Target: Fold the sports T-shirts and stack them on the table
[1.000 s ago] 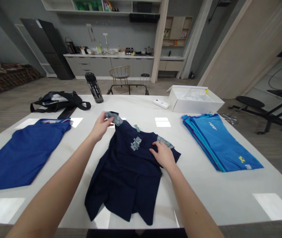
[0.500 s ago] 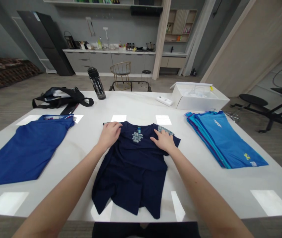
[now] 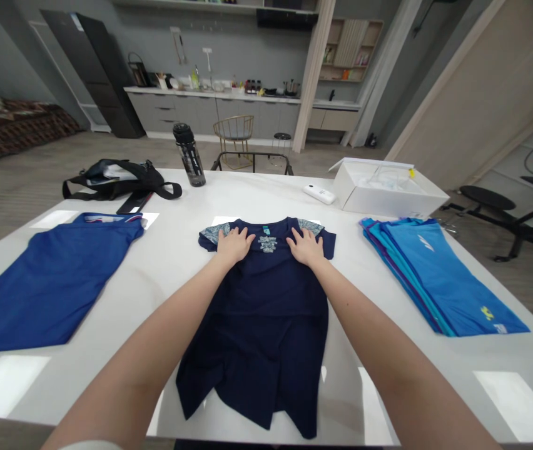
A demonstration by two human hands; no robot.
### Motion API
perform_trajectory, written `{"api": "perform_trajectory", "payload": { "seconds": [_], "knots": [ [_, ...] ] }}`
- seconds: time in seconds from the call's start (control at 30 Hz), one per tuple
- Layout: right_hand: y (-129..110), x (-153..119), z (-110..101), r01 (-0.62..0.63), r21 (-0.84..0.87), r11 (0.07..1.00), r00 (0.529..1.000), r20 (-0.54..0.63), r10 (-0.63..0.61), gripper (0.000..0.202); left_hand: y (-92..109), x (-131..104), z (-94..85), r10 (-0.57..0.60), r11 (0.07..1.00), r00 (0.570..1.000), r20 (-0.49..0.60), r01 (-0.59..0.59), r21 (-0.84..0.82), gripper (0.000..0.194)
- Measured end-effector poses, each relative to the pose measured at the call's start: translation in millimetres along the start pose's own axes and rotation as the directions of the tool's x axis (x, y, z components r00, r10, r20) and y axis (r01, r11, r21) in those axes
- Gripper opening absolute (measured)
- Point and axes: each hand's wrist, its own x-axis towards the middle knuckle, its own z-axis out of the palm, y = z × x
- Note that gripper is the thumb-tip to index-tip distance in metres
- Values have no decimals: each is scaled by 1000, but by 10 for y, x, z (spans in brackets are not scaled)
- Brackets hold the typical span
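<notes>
A navy short-sleeved T-shirt (image 3: 266, 312) lies spread on the white table, its neckline at the far side and its hem towards me. Grey patterned patches cover its shoulders, and a similar motif sits below the collar. My left hand (image 3: 234, 245) rests on the shirt's left shoulder, palm down with fingers apart. On the opposite shoulder lies my right hand (image 3: 306, 246), also flat with its fingers spread. Both hands press the cloth without gripping it. A few wrinkles and folds run through the lower half of the shirt.
A blue garment (image 3: 55, 281) lies at the left, and a stack of folded blue garments (image 3: 445, 275) at the right. Farther back are a black bag (image 3: 121, 178), a dark bottle (image 3: 189, 156), a white handheld device (image 3: 319, 194) and an open white box (image 3: 383, 194) on the table (image 3: 163, 369).
Both hands have moved inward and slightly, the left one rightward onto the chest side of the shoulder. The shirt lies flatter, with its left patterned sleeve now spread out. The view has shifted slightly.
</notes>
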Motion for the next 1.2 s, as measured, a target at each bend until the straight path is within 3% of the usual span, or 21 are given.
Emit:
{"api": "perform_trajectory", "payload": {
  "seconds": [0.43,0.8,0.9,1.03,1.1,1.2],
  "knots": [
    [29,677,103,45,-22,999,998,-44,-46,67,6,903,117,-70,997,997,12,70,45,82],
    [92,1223,80,81,-21,996,995,-48,-82,67,-136,1371,305,-52,997,998,-22,51,-60,77],
    [83,1275,75,86,-39,996,995,-38,-88,68,-173,1382,280,20,994,998,-57,-26,-102,73],
    [98,1245,76,54,-18,998,991,-123,-56,69,-159,1177,214,138,984,957,-256,-162,-77,60],
    [158,1234,70,0,33,999,984,-177,5,71,-219,1034,199,64,992,940,-334,-95,-78,57],
    [304,1261,41,-123,115,986,977,-159,140,75,-463,896,199,-230,968,908,-350,177,-176,60]
  ]
}}
